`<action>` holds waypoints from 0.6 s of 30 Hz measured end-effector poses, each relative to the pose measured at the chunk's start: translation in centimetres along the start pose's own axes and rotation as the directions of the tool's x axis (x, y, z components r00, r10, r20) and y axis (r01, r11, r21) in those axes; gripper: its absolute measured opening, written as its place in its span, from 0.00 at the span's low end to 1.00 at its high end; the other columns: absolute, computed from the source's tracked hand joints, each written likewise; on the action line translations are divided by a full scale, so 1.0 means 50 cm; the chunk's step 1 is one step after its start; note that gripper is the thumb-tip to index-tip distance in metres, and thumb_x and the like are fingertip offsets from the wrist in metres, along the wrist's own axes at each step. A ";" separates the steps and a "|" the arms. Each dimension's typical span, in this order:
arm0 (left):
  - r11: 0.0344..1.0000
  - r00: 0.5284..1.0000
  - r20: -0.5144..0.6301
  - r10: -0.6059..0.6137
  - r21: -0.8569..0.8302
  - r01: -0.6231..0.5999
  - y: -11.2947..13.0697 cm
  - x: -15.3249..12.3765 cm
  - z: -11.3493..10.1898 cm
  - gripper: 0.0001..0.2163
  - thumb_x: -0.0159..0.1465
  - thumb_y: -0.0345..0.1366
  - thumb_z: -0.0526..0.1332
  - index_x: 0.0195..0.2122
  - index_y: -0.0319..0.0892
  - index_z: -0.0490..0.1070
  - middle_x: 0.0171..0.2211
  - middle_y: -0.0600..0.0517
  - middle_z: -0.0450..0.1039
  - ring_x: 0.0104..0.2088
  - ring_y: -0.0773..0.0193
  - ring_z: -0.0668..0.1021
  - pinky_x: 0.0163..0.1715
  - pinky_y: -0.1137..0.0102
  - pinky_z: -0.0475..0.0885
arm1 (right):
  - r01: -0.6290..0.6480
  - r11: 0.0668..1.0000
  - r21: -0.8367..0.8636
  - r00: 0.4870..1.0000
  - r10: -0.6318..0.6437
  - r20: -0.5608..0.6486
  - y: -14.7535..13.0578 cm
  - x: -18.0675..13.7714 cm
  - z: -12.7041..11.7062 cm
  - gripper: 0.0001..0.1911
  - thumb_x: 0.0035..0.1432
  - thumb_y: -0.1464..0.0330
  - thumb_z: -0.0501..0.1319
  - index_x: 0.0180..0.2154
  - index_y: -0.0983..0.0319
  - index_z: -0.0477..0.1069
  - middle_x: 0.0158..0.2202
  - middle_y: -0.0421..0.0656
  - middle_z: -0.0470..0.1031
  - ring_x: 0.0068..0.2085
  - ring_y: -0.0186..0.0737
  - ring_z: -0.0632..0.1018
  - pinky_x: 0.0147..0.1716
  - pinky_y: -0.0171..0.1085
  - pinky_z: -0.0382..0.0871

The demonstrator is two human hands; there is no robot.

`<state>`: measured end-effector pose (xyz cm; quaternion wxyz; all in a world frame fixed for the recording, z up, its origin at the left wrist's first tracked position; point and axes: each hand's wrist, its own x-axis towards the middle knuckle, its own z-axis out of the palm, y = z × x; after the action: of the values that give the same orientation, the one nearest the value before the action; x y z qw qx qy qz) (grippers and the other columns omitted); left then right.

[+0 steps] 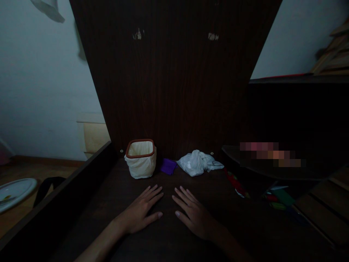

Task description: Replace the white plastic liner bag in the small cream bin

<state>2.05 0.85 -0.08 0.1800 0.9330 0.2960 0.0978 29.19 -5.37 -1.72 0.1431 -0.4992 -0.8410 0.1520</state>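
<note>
My left hand [141, 211] and my right hand [192, 213] both lie flat, palms down, fingers spread, on a dark wooden table [163, 240]. Neither holds anything. Beyond them, near the dark wooden back panel [174, 83], stands a small bin [141, 158] with a red-brown rim and a white liner. A small purple object [168, 166] lies to its right. A crumpled white plastic bag [198, 162] sits further right.
Red and green items [238, 185] lie in shadow at the right, under a dark shelf [272, 171]. A white plate [15, 191] rests on the floor at the left. The table's left edge [54, 207] is a raised dark board.
</note>
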 end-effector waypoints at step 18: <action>0.926 0.885 -0.395 0.247 0.366 -0.094 0.011 0.003 -0.145 0.17 0.70 0.34 0.55 0.58 0.44 0.72 0.55 0.44 0.76 0.59 0.50 0.74 0.58 0.54 0.72 | 0.010 1.000 -0.003 1.000 -0.010 -0.004 -0.003 0.001 -0.001 0.28 0.73 0.57 0.50 0.68 0.60 0.59 0.72 0.47 0.51 0.73 0.52 0.51 0.70 0.58 0.47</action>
<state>0.37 2.53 6.82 -0.0621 0.9270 0.2564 0.2666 29.08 -5.37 -1.59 0.1447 -0.4953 -0.8435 0.1492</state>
